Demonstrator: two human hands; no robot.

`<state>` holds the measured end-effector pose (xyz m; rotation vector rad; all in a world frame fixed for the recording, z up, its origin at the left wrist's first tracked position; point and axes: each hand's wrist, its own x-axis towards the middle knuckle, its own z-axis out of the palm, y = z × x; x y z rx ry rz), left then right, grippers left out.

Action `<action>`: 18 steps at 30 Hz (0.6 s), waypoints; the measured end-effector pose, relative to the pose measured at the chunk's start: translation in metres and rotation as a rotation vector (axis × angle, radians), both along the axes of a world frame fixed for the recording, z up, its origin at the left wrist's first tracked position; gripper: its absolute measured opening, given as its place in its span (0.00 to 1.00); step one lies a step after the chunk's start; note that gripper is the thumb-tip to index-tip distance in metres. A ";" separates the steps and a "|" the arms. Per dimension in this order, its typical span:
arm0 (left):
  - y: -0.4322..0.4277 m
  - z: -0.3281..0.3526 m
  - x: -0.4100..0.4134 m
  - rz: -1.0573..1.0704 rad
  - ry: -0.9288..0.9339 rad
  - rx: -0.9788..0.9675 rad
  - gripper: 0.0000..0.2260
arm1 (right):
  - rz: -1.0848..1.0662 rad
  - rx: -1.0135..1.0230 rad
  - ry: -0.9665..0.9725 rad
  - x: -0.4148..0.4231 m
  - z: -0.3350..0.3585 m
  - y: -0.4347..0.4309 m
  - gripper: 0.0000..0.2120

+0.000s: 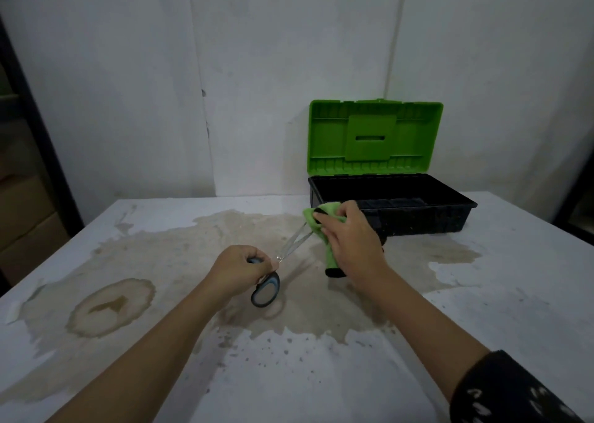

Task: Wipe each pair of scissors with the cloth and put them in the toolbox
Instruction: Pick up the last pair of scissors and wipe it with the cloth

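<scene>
My left hand [239, 270] grips the dark grey and blue handles of a pair of scissors [291, 247] held above the table. The silver blades are slightly apart and point up and right. My right hand [348, 239] holds a green cloth [321, 226] with a black edge, wrapped around the blade tips. Just behind the hands stands the toolbox [430, 220], a black tray with its green lid [374, 136] standing up. What lies inside the tray is too dark to tell.
The white table [514, 294] carries large brown stains across its middle and left. A white wall stands right behind the toolbox. Dark shelving with cardboard boxes [19, 197] is at the far left.
</scene>
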<state>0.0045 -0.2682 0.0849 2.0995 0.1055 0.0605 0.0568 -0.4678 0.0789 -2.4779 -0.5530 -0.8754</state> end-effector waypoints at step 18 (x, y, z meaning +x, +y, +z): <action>0.004 0.002 0.006 0.006 -0.026 -0.028 0.08 | 0.209 -0.180 0.028 -0.018 0.002 0.022 0.29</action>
